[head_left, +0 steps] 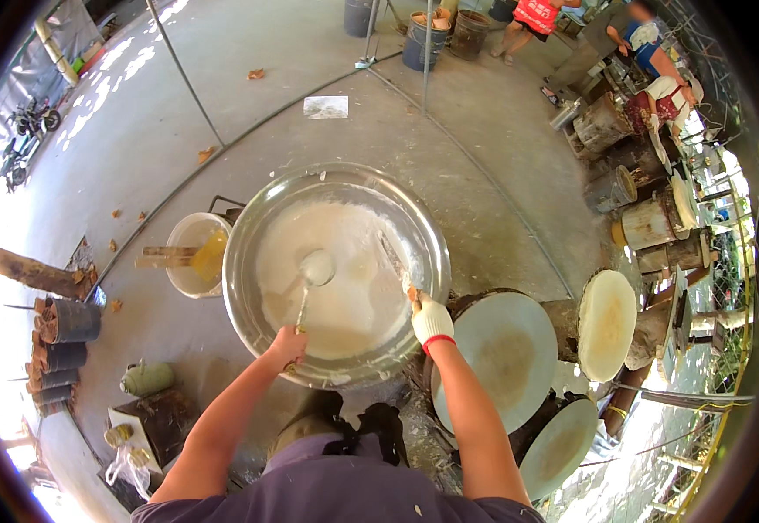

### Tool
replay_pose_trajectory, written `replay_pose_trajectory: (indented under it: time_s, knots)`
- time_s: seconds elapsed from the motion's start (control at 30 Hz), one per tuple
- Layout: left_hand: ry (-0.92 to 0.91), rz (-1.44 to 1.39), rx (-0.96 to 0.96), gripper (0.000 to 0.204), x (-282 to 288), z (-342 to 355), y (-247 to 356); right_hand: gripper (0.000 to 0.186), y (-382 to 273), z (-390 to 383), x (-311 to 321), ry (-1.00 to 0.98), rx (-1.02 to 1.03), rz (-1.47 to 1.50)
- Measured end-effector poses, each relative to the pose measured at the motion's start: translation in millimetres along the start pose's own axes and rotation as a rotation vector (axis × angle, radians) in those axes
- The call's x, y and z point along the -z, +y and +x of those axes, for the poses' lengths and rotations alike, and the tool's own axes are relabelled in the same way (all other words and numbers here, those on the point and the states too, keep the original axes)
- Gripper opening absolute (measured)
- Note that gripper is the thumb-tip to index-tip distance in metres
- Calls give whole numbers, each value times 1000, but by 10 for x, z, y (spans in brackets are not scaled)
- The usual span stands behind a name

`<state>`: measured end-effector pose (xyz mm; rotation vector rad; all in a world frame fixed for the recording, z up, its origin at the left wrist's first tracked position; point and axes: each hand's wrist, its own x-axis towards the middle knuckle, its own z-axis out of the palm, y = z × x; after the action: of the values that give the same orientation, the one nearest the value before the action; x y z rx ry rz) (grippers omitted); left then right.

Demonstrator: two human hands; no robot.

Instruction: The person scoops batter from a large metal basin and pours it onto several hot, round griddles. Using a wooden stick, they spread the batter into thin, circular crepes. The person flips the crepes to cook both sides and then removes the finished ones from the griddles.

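Note:
A large shiny metal basin (241, 292) in front of me holds a pale, creamy liquid (344, 318). My left hand (287, 346), bare, is closed round the handle of a ladle (316, 268), whose round bowl rests at the liquid's surface, left of the middle. At the basin's right rim my right hand (432, 321), in a white knit glove with a red cuff, grips a long narrow scraper-like tool (391, 254). This tool is smeared with the pale liquid and slants up along the basin's inner right wall; its exact kind is unclear.
Left of the basin stands a white bucket (182, 283) with a wooden-handled yellow tool (211, 256). Large round griddle plates (494, 357) stand close on my right. A green cylinder (147, 378) lies lower left. People (650, 52) work at the far right, near several drums.

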<state>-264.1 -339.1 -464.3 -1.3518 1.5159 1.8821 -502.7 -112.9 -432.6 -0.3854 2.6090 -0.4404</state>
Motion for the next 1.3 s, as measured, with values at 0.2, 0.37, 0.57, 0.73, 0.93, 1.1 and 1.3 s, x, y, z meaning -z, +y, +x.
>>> replay_pose_trajectory:
  time_s: [0.2,0.37,0.57,0.73,0.93,1.1,1.3]
  knots:
    - [311,800,-300,18,-16,916,431,32,-601,217,369,-667,-359,603]
    - [-404,-172,109,9,-269,1351,-129,35,-695,-320,-458,-579,-571,863]
    - [-575,-590,-67,13,-22,-448,1488,30,-1387,-480,291,-488,-526,1231]
    - [-562,-397,-576,12,108,-1660,2713,35,-1996,-942,1776,-345,39,1457]
    - [-378,-162,-885,11,44,-2500,2921,38,-1690,-1491,2239,-259,541,1545]
    - [-209,-16,-552,13,-100,-2369,2007,25,-1095,-1790,1809,-168,70,1287]
    - [-503,-17,-168,23,-927,-2338,930,28,150,-2288,1015,4,-47,1285]
